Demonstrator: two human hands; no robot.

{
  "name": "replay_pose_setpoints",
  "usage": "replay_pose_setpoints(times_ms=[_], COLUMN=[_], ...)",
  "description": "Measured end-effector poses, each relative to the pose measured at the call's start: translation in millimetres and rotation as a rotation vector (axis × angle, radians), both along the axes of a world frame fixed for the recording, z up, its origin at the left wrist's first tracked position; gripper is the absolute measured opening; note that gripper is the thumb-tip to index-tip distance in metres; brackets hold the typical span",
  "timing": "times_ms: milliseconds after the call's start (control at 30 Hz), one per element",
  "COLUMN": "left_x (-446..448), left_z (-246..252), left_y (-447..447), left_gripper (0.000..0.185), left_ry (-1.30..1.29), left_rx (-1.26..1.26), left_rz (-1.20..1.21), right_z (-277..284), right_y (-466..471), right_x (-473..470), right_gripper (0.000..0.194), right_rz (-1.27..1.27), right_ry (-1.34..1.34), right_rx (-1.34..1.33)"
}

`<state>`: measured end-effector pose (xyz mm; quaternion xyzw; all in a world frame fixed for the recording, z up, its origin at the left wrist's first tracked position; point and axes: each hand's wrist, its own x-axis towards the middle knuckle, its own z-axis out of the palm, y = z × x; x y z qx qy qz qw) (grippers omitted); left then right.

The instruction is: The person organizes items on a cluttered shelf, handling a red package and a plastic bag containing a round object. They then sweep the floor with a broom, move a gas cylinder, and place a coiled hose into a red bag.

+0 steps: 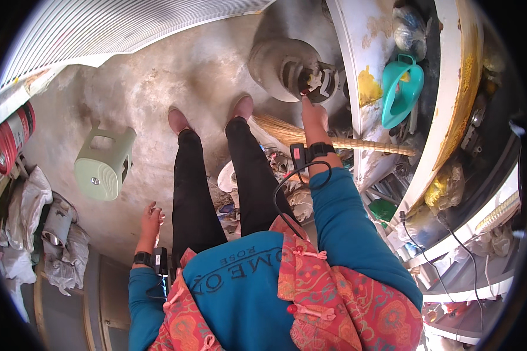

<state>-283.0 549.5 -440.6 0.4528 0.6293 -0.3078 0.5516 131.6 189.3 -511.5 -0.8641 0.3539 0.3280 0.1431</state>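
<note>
My right hand (314,115) reaches to the collar of a grey metal gas cylinder (274,66), its fingertips by a small red part near the valve. Whether it grips that part cannot be told. The straw broom (290,131) lies partly beneath my right forearm, its handle pointing right. My left hand (152,219) hangs beside my left leg with fingers loosely curled and nothing visible in it. To its upper left is a pale green plastic stool (99,175).
Shelving (452,109) on the right holds a teal plastic scoop-like vessel (402,94) and bags. Litter (298,202) lies beside my legs. A red bucket (11,140) and plastic sacks (28,206) are at left. A corrugated white panel (114,30) borders the floor at top left.
</note>
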Motion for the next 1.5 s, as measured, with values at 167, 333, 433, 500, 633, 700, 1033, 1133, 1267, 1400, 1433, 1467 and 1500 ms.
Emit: replay_pose_setpoints(times_ms=[167, 333, 433, 500, 633, 700, 1033, 1133, 1267, 1400, 1433, 1467, 1500], left_x=[-17, -43, -64, -79, -110, -126, -55, -51, -84, -146, -166, -183, -201], left_z=[5, 15, 23, 28, 24, 26, 25, 34, 56, 108, 120, 131, 142], left_y=[22, 54, 66, 71, 62, 48, -52, -60, -69, -92, -101, -113, -125], left_gripper=[0.050, 0.050, 0.049, 0.047, 0.035, 0.031, 0.040, 0.037, 0.030, 0.037, 0.035, 0.032, 0.029], left_ry=[0.000, 0.012, 0.044, 0.077, 0.061, -0.075, 0.027, 0.030, -0.122, 0.075, 0.071, 0.096, 0.117], left_rx=[-0.029, -0.002, 0.046, 0.046, -0.047, -0.025, 0.262, 0.299, 0.336, 0.244, 0.315, 0.308, 0.332], left_rz=[0.030, 0.068, 0.110, 0.123, 0.051, -0.118, 0.002, -0.081, -0.257, 0.134, -0.035, -0.387, -0.734], right_z=[5, -21, -18, -16, -38, -56, -97, -101, -93, -79, -76, -74, -72], right_y=[36, 55, 37, 21, 8, 16, 18, 7, 3, -3, -6, -9, -13], right_x=[13, 26, 30, 37, 40, 51, 71, 82, 88, 94, 95, 98, 100], right_gripper=[0.054, 0.053, 0.056, 0.063, 0.070, 0.069, 0.010, 0.015, 0.016, 0.018, 0.018, 0.018, 0.018], right_rz=[0.425, 0.617, 0.662, 0.705, 0.660, 0.616, -0.258, -0.281, -0.217, -0.189, -0.212, -0.204, -0.204], right_ry=[-0.328, -0.250, -0.209, -0.092, -0.170, -0.062, 0.115, 0.257, 0.252, 0.247, 0.278, 0.258, 0.266], right_rx=[0.063, 0.021, 0.135, 0.178, 0.107, 0.081, 0.710, 0.793, 0.743, 0.696, 0.689, 0.635, 0.613])
